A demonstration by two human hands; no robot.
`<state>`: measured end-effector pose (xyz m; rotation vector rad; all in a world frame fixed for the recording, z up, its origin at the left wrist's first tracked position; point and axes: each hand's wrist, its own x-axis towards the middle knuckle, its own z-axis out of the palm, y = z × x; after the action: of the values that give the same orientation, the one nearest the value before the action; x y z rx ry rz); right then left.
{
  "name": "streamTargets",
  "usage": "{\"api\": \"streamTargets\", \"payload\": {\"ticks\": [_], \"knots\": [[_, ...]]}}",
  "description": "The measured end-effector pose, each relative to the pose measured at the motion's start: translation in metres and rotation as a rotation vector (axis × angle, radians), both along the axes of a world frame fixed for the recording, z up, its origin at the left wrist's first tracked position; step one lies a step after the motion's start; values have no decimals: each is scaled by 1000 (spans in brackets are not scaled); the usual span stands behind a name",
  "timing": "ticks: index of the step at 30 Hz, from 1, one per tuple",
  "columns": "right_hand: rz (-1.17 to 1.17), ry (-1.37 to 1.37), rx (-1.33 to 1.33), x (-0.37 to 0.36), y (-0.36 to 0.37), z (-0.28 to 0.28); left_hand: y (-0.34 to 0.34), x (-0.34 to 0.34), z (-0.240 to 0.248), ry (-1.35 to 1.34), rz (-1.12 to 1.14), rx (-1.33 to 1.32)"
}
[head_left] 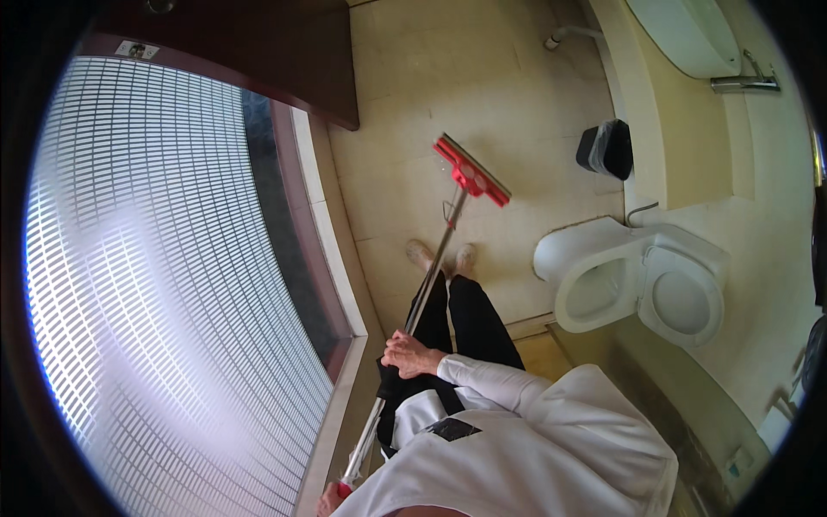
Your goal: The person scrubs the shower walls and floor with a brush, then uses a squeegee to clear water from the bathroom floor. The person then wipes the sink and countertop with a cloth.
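Note:
A mop with a wide red head (pixel 471 172) and a long metal pole slants from the floor ahead up toward my left side. The head lies on the tiled floor beyond my feet, a dark strip along its far edge. My right hand (pixel 412 354) is wrapped round the pole at about waist height. Lower left, my left hand (pixel 331 499) closes on the pole's upper end by a red part. The picture's edge and my white clothing partly hide that hand.
A toilet (pixel 594 289) with its lid up stands at the right. Beyond it are a black bin (pixel 606 148) with a liner and a counter with a sink (pixel 689 34). A bright gridded window (pixel 172 258) and its sill run along the left. A dark brown door (pixel 250 52) is far left.

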<state>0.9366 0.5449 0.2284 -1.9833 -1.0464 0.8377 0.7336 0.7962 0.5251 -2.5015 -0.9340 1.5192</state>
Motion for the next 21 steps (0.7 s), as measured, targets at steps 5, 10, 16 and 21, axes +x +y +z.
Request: {"api": "streamTargets", "payload": {"ticks": [5, 10, 16, 21], "knots": [[104, -313, -112, 76, -21, -48, -82, 25, -64, -204, 119, -111], [189, -233, -172, 217, -57, -95, -179, 159, -101, -337, 222, -284], [107, -241, -73, 137, -50, -99, -173, 95, -96, -277, 248, -306], [47, -183, -69, 2, -31, -36, -93, -13, -32, -77, 212, -129]]}}
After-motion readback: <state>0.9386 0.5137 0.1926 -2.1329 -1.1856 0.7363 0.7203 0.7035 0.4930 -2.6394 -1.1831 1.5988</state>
